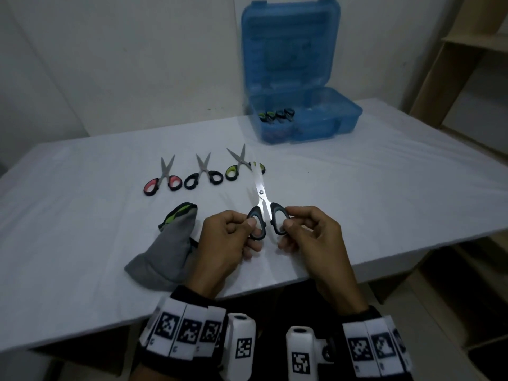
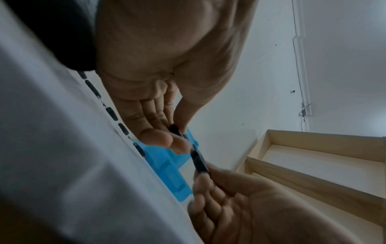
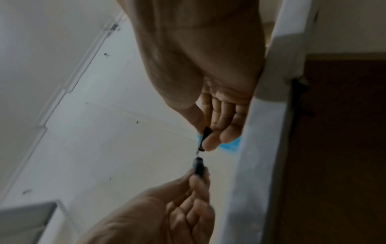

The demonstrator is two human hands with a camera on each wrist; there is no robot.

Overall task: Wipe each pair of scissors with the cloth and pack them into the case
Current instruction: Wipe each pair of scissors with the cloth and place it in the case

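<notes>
A pair of scissors [image 1: 260, 194] with grey-black handles is held above the white table [image 1: 384, 174], blades nearly together and pointing away from me. My left hand [image 1: 251, 225] pinches its left handle loop and my right hand [image 1: 286, 225] pinches the right loop. In the left wrist view the left hand [image 2: 177, 132] pinches one dark handle [image 2: 199, 163]. In the right wrist view the right hand [image 3: 205, 137] pinches the other. A grey cloth [image 1: 167, 248] with a green-black end lies left of my hands. The open blue case [image 1: 316, 125] stands at the back with several scissors [image 1: 276, 115] in its left compartment.
Three pairs lie in a row beyond my hands: red-handled scissors [image 1: 162, 182], black-handled scissors [image 1: 203, 177] and green-handled scissors [image 1: 242, 166]. A wooden shelf unit [image 1: 467, 78] stands to the right of the table. The table's front edge runs just under my wrists.
</notes>
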